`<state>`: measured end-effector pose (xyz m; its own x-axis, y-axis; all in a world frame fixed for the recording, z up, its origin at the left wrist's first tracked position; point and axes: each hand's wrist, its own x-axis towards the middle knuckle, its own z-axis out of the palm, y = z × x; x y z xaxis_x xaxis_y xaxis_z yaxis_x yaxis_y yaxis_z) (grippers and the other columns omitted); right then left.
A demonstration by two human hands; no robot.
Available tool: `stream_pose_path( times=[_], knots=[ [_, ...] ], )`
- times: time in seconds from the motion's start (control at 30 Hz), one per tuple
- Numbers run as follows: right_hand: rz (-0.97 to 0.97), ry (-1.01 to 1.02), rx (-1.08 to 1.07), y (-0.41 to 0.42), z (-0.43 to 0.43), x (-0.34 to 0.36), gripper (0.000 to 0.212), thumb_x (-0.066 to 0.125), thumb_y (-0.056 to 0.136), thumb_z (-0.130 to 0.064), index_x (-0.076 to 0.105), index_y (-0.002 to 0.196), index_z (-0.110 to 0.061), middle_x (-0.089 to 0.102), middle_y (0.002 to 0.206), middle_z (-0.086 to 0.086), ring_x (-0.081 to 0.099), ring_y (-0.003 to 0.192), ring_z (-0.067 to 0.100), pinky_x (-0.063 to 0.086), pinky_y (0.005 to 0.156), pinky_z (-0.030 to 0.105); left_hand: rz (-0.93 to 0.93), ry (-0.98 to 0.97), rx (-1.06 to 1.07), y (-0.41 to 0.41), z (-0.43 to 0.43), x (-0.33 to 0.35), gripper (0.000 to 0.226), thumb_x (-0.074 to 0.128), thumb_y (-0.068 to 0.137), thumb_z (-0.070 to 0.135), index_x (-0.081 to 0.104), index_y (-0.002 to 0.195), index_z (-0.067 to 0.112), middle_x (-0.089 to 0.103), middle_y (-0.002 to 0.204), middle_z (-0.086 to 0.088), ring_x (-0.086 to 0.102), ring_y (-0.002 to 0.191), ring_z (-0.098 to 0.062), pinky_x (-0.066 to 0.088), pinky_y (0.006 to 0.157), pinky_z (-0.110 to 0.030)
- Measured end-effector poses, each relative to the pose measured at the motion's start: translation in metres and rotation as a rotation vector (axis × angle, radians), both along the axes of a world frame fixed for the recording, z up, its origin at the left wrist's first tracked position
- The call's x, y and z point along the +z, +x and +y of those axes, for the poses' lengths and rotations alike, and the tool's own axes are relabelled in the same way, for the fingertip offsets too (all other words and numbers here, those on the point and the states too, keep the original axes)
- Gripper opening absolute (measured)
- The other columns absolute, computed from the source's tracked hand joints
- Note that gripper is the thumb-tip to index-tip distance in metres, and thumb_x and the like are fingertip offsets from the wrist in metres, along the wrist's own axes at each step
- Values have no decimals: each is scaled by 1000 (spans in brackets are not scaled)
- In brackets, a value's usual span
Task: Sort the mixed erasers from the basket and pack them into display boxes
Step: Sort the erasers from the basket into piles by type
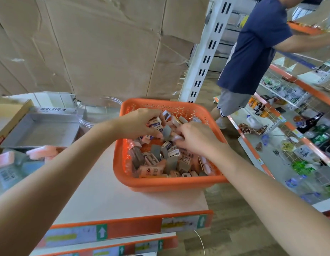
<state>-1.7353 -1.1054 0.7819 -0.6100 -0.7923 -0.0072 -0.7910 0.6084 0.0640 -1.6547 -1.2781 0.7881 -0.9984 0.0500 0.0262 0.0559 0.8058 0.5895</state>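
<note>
An orange perforated basket sits on a white shelf top and holds several mixed erasers in grey, pink and white sleeves. My left hand reaches into its far side and grips a stack of sleeved erasers. Just to the right, my right hand has its fingers curled around a small pale eraser above the pile. A silver display box with Korean lettering lies open at the left. Below it, another box holds pink erasers.
Large cardboard cartons stand behind the shelf. A clear plastic tub sits beside the basket. At the right, a person in a navy shirt stands by orange wire racks of goods. The shelf's front edge carries price labels.
</note>
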Motion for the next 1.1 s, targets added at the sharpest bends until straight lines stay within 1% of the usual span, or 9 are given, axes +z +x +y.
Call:
stream_pose_path(
  times=[0.17, 0.27, 0.4, 0.5, 0.6, 0.67, 0.83, 0.97, 1.1],
  knots=[
    [-151, -301, -57, -1, 7, 5, 14, 53, 88, -23, 61, 88, -11, 50, 64, -6, 43, 52, 6, 25, 46, 23, 50, 24, 41, 4, 1, 5, 22, 68, 81, 23, 59, 100, 25, 58, 88, 14, 58, 78, -1, 46, 63, -15],
    [-256, -410, -56, -2, 8, 8, 5, 55, 87, -15, 56, 83, -17, 51, 69, -6, 48, 61, 14, 30, 50, 26, 106, 21, 81, 7, 0, 12, 25, 70, 79, 19, 61, 102, 19, 62, 92, 6, 59, 78, -8, 48, 68, -21],
    [-342, -512, -22, 4, 5, 16, 11, 53, 90, -14, 52, 82, -21, 52, 67, -10, 49, 59, 13, 33, 56, 32, 165, 63, 158, 20, -5, 26, 29, 71, 79, 16, 62, 106, 13, 64, 88, 3, 60, 75, -10, 43, 64, -12],
    [-398, -550, 39, 12, -3, 25, 8, 53, 92, -14, 55, 87, -20, 64, 80, 0, 62, 72, 23, 46, 68, 35, 207, 32, 223, 37, -17, 31, 26, 71, 79, 16, 61, 103, 14, 66, 91, -1, 60, 75, -11, 43, 64, -11],
    [-509, -581, 109, 18, -17, 25, 8, 52, 93, -14, 59, 95, -17, 68, 93, 2, 64, 84, 26, 51, 80, 47, 229, 6, 301, 59, -31, 32, 23, 70, 79, 15, 59, 98, 21, 66, 91, -2, 62, 79, -18, 49, 73, -25],
    [-521, -604, 145, 23, -29, 25, 13, 51, 93, -17, 60, 103, -14, 68, 99, 3, 64, 90, 24, 52, 81, 50, 243, 10, 367, 74, -41, 30, 23, 70, 79, 13, 59, 99, 18, 65, 89, -2, 61, 78, -18, 48, 70, -20],
    [-565, -698, 234, 41, -57, 31, 13, 50, 95, -17, 61, 103, -15, 68, 95, -4, 65, 87, 8, 53, 77, 30, 223, 28, 438, 111, -69, 24, 21, 70, 80, 13, 58, 94, 22, 59, 81, 12, 54, 67, 4, 42, 64, -10],
    [-556, -739, 265, 60, -79, 30, 13, 53, 94, -15, 64, 101, -13, 69, 87, -7, 58, 65, -7, 51, 69, 27, 187, 2, 473, 133, -93, 20, 21, 71, 78, 16, 59, 94, 24, 60, 84, 11, 56, 75, -9, 43, 66, -10],
    [-563, -766, 244, 79, -106, 25, 13, 55, 93, -13, 65, 100, -12, 69, 83, -8, 59, 64, -6, 50, 66, 25, 153, -24, 456, 149, -122, 17, 22, 71, 79, 16, 61, 97, 20, 62, 87, 5, 57, 75, -11, 41, 64, -6]
  ],
)
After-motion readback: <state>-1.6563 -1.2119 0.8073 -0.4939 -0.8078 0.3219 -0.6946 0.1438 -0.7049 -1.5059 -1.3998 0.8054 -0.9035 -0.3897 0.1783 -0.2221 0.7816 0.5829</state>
